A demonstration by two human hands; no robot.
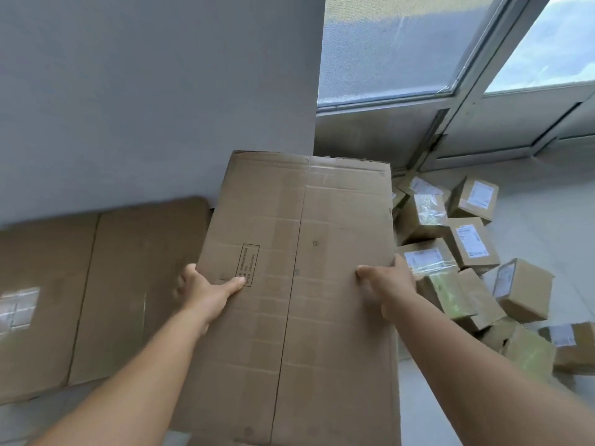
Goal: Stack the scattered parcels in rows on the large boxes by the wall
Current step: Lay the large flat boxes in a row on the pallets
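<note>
Left hand (206, 289) of mine grips the left edge of the large box (299, 284) in the middle, thumb flat on its top face and the fingers curled out of sight round the side. Further left, a second large box (96, 284) lies along the grey wall (154, 91), a clear taped label near its left end. The box I hold sits askew, its far corner touching the wall beside the other box. My right hand (386, 284) clasps the right edge in the same way, thumb on top, fingers wrapped over the side. To the right, the scattered parcels (467, 252) lie heaped on the floor (547, 220) below the window (402, 49), small brown cartons with white labels, tilted against one another.
</note>
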